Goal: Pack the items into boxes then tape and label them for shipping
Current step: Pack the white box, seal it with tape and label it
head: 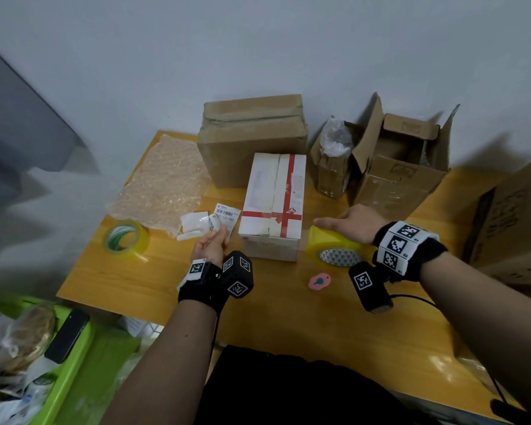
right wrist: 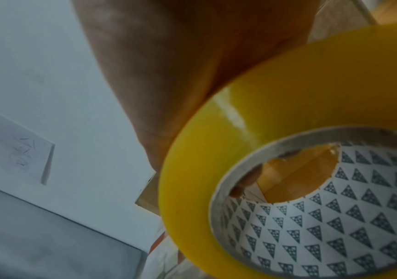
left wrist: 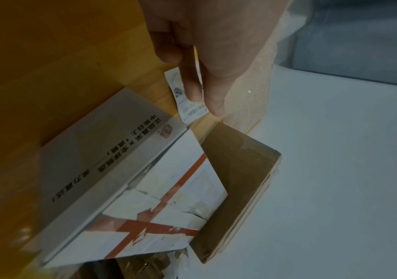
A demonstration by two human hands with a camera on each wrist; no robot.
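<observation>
Your left hand pinches a barcoded shipping label just left of the white box with red tape on the wooden table. Your right hand grips the yellow tape roll at that box's right side.

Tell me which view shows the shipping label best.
The head view: the shipping label lies flat, barcode up, at the left hand fingertips. The left wrist view shows it partly behind fingers. The right wrist view misses it.
</observation>
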